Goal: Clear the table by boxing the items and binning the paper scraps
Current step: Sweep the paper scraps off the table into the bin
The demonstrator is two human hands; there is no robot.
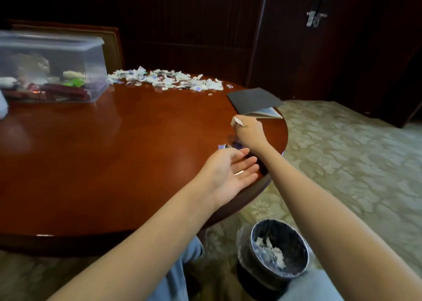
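Right hand: fingers pinching one paper scrap, right of centre. Left hand: palm up, fingers released, holding nothing, just below it. A few loose scraps lie on the worktop between the hands. Outstanding: the large scrap pile at upper centre and the black booklet. Done, as judged: the box at upper left holds items, and the bin at lower right holds scraps.

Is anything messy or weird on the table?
Yes. A heap of torn paper scraps is strewn along the far edge of the table, with a couple of strays by the left hand. The black notebook seems to poke past its right edge.
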